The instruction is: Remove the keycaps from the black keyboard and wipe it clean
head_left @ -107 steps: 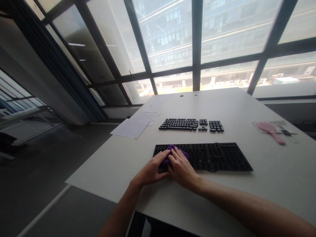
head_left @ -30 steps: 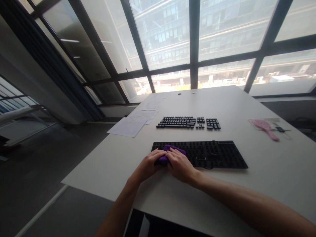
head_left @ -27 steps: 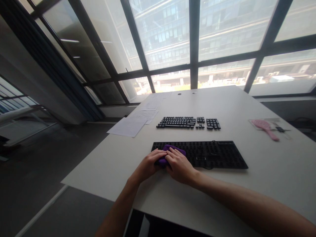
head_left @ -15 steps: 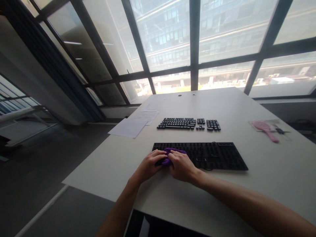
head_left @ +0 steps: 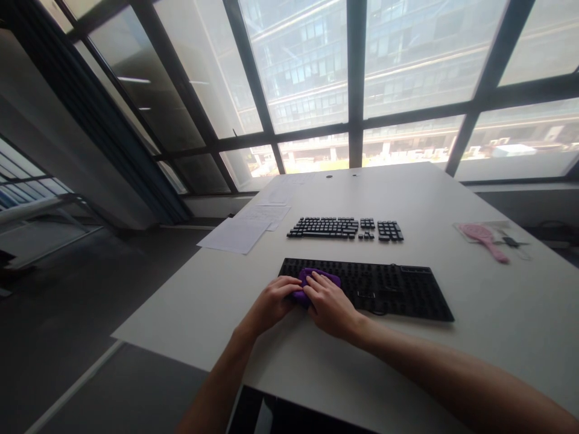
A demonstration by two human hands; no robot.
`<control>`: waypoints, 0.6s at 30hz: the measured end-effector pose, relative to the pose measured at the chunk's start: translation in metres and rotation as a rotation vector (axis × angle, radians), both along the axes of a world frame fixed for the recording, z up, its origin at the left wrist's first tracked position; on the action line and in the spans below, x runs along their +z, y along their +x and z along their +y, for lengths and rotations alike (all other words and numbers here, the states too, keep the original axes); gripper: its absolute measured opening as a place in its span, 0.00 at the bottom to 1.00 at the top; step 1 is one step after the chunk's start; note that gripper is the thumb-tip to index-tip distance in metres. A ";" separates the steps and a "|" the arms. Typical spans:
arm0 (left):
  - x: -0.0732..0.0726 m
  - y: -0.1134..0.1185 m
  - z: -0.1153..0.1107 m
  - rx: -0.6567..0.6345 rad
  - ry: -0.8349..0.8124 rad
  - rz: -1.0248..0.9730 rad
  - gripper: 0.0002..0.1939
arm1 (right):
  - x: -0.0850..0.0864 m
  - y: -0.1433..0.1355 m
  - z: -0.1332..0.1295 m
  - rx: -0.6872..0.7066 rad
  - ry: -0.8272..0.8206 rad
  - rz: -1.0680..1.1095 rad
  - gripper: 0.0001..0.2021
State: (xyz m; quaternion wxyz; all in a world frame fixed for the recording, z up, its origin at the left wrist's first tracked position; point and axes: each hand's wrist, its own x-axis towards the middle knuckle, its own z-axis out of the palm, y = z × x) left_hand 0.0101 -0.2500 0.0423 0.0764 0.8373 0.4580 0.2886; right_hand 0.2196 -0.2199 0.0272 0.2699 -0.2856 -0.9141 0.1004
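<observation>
A black keyboard base (head_left: 407, 292) with its keycaps off lies slightly turned on the white table. On its left end is a bunched purple cloth (head_left: 332, 279). My right hand (head_left: 330, 301) presses its bent fingers down on the cloth. My left hand (head_left: 275, 299) is curled at the cloth's left side and the keyboard's near left corner, its fingertips touching the cloth; part of its grip is hidden. Behind the keyboard, black keycaps (head_left: 323, 228) are laid out in keyboard order, with the number pad keycaps (head_left: 389, 231) grouped at the right.
Paper sheets (head_left: 235, 234) lie along the table's left side. At the right are a pink hairbrush (head_left: 484, 235) and a small dark item (head_left: 511, 242) with a thin cord. A dark flat object (head_left: 289, 413) sits at the near edge. Large windows (head_left: 312, 66) stand behind the table (head_left: 384, 193).
The keyboard base has turned slightly, its right end coming nearer to me. The purple cloth has changed shape under my right fingers, and both hands stay at the keyboard's left end.
</observation>
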 end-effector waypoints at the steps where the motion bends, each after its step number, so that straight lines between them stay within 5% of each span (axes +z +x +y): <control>1: 0.000 0.000 0.000 -0.001 -0.001 0.001 0.14 | -0.001 0.000 0.001 0.001 0.001 -0.006 0.20; 18: 0.001 -0.001 -0.001 0.019 -0.055 0.019 0.11 | 0.003 0.001 0.000 -0.017 -0.035 0.012 0.11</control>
